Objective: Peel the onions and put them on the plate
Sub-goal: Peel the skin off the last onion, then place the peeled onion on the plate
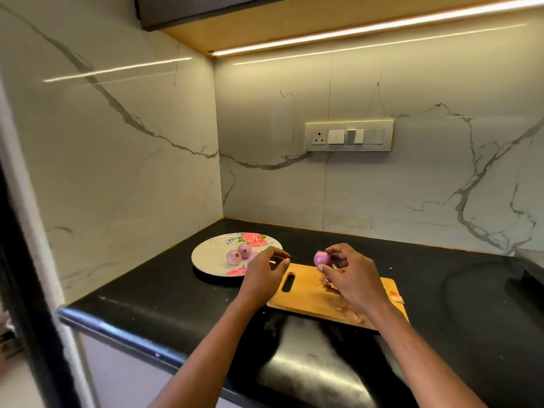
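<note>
Gripping peeled onion [321,258] in right hand [350,278], left hand [265,273] beside plate [206,254]

Your plate [206,254] sits on the surface [441,275] toward the back left, with three onions [240,253] on it. Just right of it lies the cutting board [306,295], with peel scraps [348,312] on it. Your left hand [265,272] is between plate and board; your right hand [350,275] holds a fourth onion [321,258] above the board.
</note>
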`<state>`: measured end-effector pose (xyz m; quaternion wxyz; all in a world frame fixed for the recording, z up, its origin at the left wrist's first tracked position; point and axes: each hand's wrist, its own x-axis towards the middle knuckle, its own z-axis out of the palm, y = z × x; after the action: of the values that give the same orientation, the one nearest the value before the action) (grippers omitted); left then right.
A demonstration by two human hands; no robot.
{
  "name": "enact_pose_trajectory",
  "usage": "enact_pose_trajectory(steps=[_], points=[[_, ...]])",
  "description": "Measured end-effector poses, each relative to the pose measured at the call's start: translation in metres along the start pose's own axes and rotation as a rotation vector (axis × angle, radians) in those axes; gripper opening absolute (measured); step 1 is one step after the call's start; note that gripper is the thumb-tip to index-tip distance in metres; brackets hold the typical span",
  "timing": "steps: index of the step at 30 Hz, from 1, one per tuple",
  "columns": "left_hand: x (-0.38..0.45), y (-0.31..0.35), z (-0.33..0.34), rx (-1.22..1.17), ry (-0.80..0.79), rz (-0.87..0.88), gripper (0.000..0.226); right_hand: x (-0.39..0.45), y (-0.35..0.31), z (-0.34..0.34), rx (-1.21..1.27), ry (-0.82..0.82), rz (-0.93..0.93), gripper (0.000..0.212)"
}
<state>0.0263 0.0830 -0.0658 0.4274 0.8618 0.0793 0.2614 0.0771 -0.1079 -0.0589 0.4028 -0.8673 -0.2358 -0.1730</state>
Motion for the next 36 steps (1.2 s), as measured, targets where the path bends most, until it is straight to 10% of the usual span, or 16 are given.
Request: enact_pose_trajectory(steps=[19, 36], points=[[0.02, -0.097, -0.099, 0.22, 0.154, -0.183, 0.025, 0.062, -0.081, 0.159, -0.303, -0.272, -0.262, 0.048], [0.013, -0.058, -0.071, 0.183, 0.068, -0.131, 0.02, 0.043, -0.053, 0.1, -0.15, -0.146, -0.181, 0.015]])
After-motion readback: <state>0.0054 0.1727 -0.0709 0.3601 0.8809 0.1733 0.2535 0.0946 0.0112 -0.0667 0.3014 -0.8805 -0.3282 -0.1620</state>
